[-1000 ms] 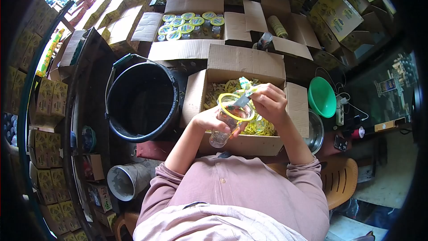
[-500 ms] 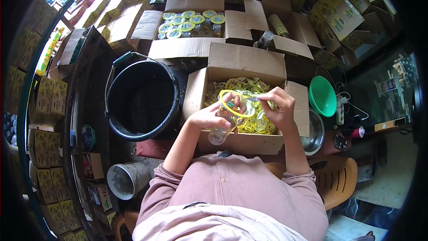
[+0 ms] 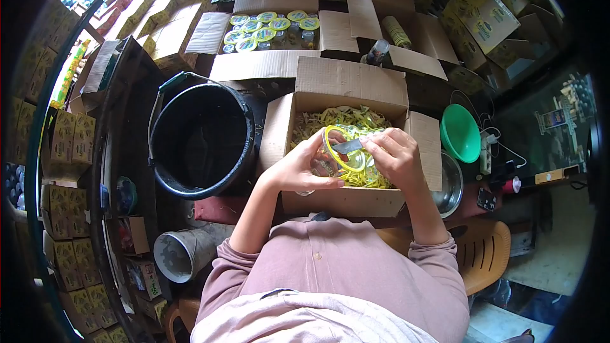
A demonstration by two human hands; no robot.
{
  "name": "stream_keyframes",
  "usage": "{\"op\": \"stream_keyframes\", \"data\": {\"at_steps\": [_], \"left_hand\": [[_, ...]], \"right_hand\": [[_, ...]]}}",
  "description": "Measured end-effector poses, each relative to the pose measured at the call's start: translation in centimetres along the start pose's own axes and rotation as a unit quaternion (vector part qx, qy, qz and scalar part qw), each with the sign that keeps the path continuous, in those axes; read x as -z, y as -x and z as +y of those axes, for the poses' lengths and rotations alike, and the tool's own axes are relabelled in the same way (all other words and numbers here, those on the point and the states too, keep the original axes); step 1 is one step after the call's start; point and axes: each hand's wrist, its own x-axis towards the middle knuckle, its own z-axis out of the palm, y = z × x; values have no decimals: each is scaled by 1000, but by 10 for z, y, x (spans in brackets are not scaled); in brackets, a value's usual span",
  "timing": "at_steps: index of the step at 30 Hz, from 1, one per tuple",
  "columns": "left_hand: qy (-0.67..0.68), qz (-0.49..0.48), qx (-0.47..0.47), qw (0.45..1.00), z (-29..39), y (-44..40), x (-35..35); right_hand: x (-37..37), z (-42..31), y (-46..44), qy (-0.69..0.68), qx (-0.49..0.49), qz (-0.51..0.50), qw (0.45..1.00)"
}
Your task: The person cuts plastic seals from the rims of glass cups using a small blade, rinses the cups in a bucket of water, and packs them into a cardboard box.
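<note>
My left hand [image 3: 297, 168] is wrapped round a clear plastic cup [image 3: 323, 166] with a yellow rim, tilted so its mouth faces right. My right hand [image 3: 395, 157] pinches a grey blade [image 3: 347, 147], whose tip reaches into the mouth of the cup. Both hands are over an open cardboard box [image 3: 343, 204] holding yellow-green shreds [image 3: 368, 179]. What lies inside the cup is too small to tell.
A black bucket [image 3: 202, 136] stands left of the box; a green bowl [image 3: 460, 133] and a metal bowl [image 3: 452, 187] are at right. Behind, a box [image 3: 264, 62] holds yellow-lidded cups [image 3: 264, 33]. A grey bucket [image 3: 175, 258] is lower left.
The cup has turned so its mouth faces more to the right, and its base has moved up from my lap. The blade now shows at the mouth, and a green-white piece seen earlier is gone from there.
</note>
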Motion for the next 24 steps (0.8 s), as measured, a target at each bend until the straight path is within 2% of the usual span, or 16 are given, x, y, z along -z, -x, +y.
{"op": "stream_keyframes", "data": {"at_steps": [2, 8, 12, 17, 24], "left_hand": [[5, -5, 22, 1000, 4, 0, 0], [21, -12, -20, 1000, 1, -2, -2], [35, -26, 8, 999, 3, -1, -1], [45, -33, -9, 998, -2, -1, 0], [62, -40, 30, 997, -5, 1, -1]], "right_hand": [[-2, 0, 2, -2, -1, 8, 1000], [-7, -1, 6, -26, -2, 37, 999], [-13, 0, 9, -46, -6, 66, 997], [-11, -1, 7, -63, -8, 57, 996], [-14, -2, 7, -74, -6, 61, 995]]}}
